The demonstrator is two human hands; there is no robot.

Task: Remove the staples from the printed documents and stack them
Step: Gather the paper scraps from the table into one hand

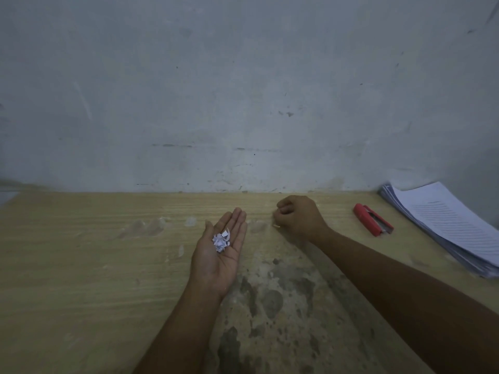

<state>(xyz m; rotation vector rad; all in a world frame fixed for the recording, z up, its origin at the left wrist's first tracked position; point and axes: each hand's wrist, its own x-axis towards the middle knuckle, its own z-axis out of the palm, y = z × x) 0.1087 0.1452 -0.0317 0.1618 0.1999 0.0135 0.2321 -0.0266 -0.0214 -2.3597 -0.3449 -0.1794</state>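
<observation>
Holding: my left hand [218,255] lies palm up and spread flat over the middle of the wooden table [81,260], cradling a small heap of torn white paper scraps [221,241] in the hollow of the palm.
Right hand: my right hand [297,217] is curled into a loose fist just right of the left fingertips, knuckles down at the table; the fingertips seem to pinch something tiny against the wood, but I cannot tell what it is.
Printed documents: the stack of printed documents [445,222] sits at the far right edge of the table, against the wall [243,90], sheets slightly fanned.
Stapler: a red stapler [373,220] lies flat between my right hand and the stack, touching neither.
Table surface: dark stains mark the near middle, between my forearms.
</observation>
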